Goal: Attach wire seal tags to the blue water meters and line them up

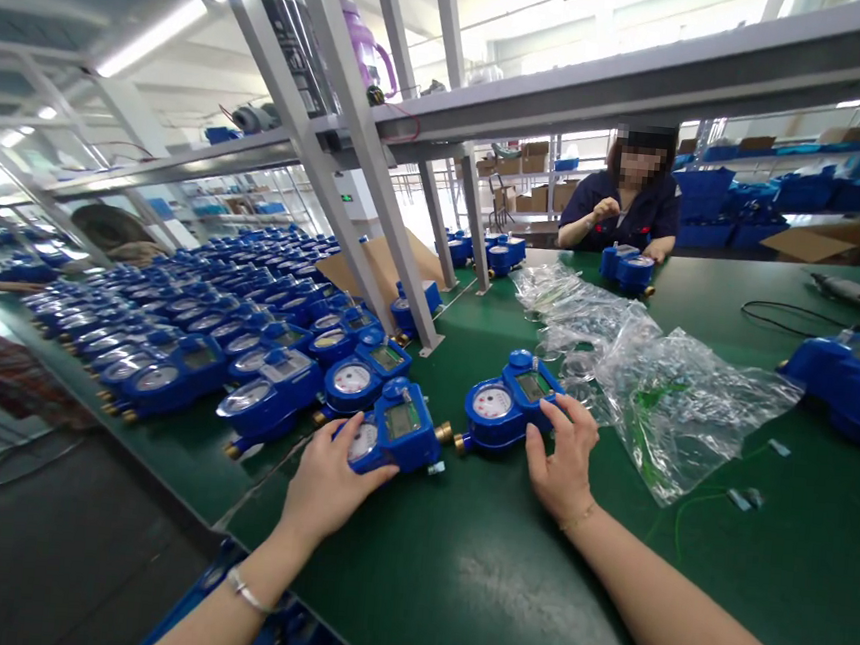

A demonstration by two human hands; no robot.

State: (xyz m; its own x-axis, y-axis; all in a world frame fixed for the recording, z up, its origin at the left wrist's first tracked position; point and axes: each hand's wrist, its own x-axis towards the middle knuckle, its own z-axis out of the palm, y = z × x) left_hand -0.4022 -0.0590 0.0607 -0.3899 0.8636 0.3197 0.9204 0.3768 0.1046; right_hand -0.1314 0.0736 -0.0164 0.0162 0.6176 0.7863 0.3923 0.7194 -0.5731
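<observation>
My left hand (327,479) grips a blue water meter (396,435) with a round dial and a small screen, lying on the green table (469,567). My right hand (563,455) is closed on the near side of a second blue meter (509,402) just to the right, its brass fitting pointing left. The two meters lie side by side, close but apart.
Several rows of blue meters (196,322) fill the table's left. Crumpled clear plastic bags (651,382) lie right of my hand. Slanted metal shelf posts (354,155) stand behind. Another person (625,204) works with meters across the table. More blue units (854,380) sit far right.
</observation>
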